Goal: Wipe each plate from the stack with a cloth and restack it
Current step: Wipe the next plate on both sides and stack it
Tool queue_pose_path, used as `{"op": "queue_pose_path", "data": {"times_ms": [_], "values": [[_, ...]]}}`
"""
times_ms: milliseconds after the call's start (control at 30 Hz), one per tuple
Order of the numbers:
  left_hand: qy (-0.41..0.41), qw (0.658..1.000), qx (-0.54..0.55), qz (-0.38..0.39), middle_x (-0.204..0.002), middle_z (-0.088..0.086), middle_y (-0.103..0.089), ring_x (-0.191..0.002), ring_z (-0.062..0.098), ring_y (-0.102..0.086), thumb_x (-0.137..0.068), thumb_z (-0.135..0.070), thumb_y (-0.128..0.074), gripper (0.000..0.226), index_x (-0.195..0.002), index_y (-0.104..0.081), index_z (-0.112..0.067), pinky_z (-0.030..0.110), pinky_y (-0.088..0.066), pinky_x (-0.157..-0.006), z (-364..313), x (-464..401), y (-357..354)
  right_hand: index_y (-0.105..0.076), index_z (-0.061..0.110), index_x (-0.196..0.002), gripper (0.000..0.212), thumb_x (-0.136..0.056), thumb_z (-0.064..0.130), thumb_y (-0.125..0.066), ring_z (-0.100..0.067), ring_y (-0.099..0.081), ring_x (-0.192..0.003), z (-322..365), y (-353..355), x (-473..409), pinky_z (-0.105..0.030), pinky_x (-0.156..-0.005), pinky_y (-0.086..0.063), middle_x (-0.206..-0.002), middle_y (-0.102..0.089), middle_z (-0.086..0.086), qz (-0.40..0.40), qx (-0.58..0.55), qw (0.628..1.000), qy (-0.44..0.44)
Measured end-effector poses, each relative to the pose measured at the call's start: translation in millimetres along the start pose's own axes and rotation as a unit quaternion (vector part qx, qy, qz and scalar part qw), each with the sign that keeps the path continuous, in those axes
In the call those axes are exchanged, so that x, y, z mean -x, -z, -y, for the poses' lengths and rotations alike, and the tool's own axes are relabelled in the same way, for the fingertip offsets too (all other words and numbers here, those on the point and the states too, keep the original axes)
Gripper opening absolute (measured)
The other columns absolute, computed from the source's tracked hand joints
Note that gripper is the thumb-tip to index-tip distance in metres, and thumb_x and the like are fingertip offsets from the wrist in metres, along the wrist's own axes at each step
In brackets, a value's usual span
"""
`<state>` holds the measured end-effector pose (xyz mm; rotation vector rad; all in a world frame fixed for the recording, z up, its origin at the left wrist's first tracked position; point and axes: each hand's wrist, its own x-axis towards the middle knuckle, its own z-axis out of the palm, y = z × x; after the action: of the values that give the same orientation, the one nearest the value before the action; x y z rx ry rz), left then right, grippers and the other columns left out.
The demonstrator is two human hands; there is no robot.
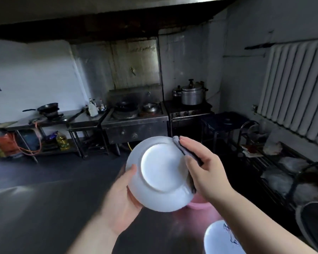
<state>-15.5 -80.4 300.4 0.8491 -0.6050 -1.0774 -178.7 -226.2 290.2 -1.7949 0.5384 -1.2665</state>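
Note:
I hold a white plate (160,173) up in front of me with its underside and foot ring facing the camera. My left hand (122,200) grips its lower left rim, thumb on the back. My right hand (204,169) holds a dark grey cloth (182,149) folded over the plate's right rim, fingers curled round it. Another white plate (220,239) with dark markings lies low at the right, partly hidden by my right forearm.
A pink basin (200,203) shows just under the held plate. A wire rack (283,167) with wrapped items runs along the right wall under a radiator (297,88). A stove (134,114) and steel tables (84,121) stand across the dark floor.

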Motion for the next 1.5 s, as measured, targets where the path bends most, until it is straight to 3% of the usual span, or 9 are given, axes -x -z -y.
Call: {"op": "queue_pose_path", "data": {"times_ms": [333,533,700,800,867,967,1233,1367,1500], "values": [[-0.036,0.998,0.024,-0.054,-0.138,0.014,-0.067,-0.126,0.037,-0.065,-0.1,-0.013,-0.049,0.044,-0.142,-0.059,-0.02,0.061,-0.051,-0.104,27.2,7.2,5.0,-0.015,0.013,-0.167,0.081,-0.103,0.046,-0.051,-0.019,-0.014,-0.161,-31.5,-29.6,85.7,-0.03,-0.129,-0.014,-0.176,-0.009,0.008,0.045,0.212,0.973,0.086],[-0.058,0.994,0.079,-0.048,-0.141,0.011,-0.066,-0.127,0.033,-0.065,-0.103,-0.011,-0.045,0.045,-0.145,-0.056,-0.023,0.05,-0.062,-0.088,33.4,8.0,-3.5,-0.033,0.021,-0.164,0.064,-0.106,0.044,-0.047,0.002,-0.02,-0.156,-24.2,-10.9,27.2,-0.032,-0.128,-0.025,-0.17,-0.027,0.017,0.033,0.198,0.978,0.061],[-0.073,0.994,0.066,-0.05,-0.145,0.011,-0.063,-0.132,0.038,-0.061,-0.1,-0.007,-0.054,0.051,-0.146,-0.054,-0.029,0.069,-0.046,-0.107,44.5,4.6,-5.5,-0.02,0.009,-0.165,0.068,-0.107,0.027,-0.05,-0.011,-0.014,-0.161,-32.6,-50.7,86.1,-0.023,-0.128,-0.015,-0.175,-0.015,0.004,-0.046,0.097,0.993,0.053],[-0.054,0.997,0.037,-0.028,-0.144,0.01,-0.064,-0.13,0.036,-0.062,-0.087,-0.002,-0.065,0.067,-0.147,-0.054,-0.03,0.068,-0.047,-0.107,40.1,6.1,-1.8,-0.04,0.019,-0.159,0.056,-0.105,0.011,-0.052,-0.001,-0.028,-0.154,-33.8,-38.6,68.8,-0.014,-0.122,-0.023,-0.166,-0.036,0.019,-0.093,0.054,0.994,0.018],[-0.036,0.998,0.036,-0.044,-0.139,0.01,-0.067,-0.121,0.03,-0.069,-0.086,-0.009,-0.065,0.06,-0.142,-0.06,-0.028,0.056,-0.053,-0.101,30.1,4.3,5.0,-0.057,0.036,-0.144,0.051,-0.104,0.004,-0.055,0.006,-0.043,-0.143,-25.6,-18.8,38.7,-0.014,-0.118,-0.033,-0.148,-0.053,0.031,-0.054,0.032,0.998,-0.027],[-0.002,0.999,0.005,-0.042,-0.137,0.011,-0.068,-0.119,0.03,-0.068,-0.097,-0.015,-0.051,0.046,-0.139,-0.063,-0.026,0.05,-0.05,-0.1,19.9,1.3,15.1,-0.068,0.028,-0.138,0.043,-0.103,0.004,-0.057,0.007,-0.05,-0.137,-18.3,-0.4,6.8,-0.021,-0.118,-0.038,-0.14,-0.062,0.026,0.029,0.063,0.998,-0.014],[-0.054,0.994,0.074,-0.066,-0.141,0.014,-0.065,-0.127,0.037,-0.064,-0.099,-0.009,-0.051,0.047,-0.144,-0.054,-0.02,0.054,-0.061,-0.08,42.1,-0.4,15.8,-0.007,0.007,-0.167,0.081,-0.105,0.043,-0.046,-0.02,0.0,-0.163,-45.1,-56.3,97.1,-0.029,-0.129,-0.006,-0.177,0.0,0.001,0.032,0.211,0.975,0.06],[-0.048,0.992,0.085,-0.075,-0.144,0.012,-0.063,-0.13,0.038,-0.062,-0.1,-0.009,-0.051,0.047,-0.144,-0.053,-0.026,0.057,-0.059,-0.085,52.1,-2.2,14.5,-0.018,0.018,-0.168,0.071,-0.106,0.051,-0.034,-0.005,-0.009,-0.16,-47.5,-43.6,49.7,-0.026,-0.129,-0.012,-0.174,-0.011,0.013,0.032,0.241,0.97,0.011],[-0.07,0.988,0.099,-0.096,-0.14,0.011,-0.066,-0.127,0.036,-0.065,-0.102,-0.008,-0.047,0.045,-0.144,-0.052,-0.023,0.056,-0.06,-0.088,59.6,-7.3,3.7,-0.02,0.015,-0.166,0.069,-0.106,0.046,-0.029,-0.012,-0.008,-0.161,-49.5,-50.2,41.8,-0.036,-0.13,-0.014,-0.168,-0.013,0.018,-0.009,0.245,0.969,-0.015]]}}
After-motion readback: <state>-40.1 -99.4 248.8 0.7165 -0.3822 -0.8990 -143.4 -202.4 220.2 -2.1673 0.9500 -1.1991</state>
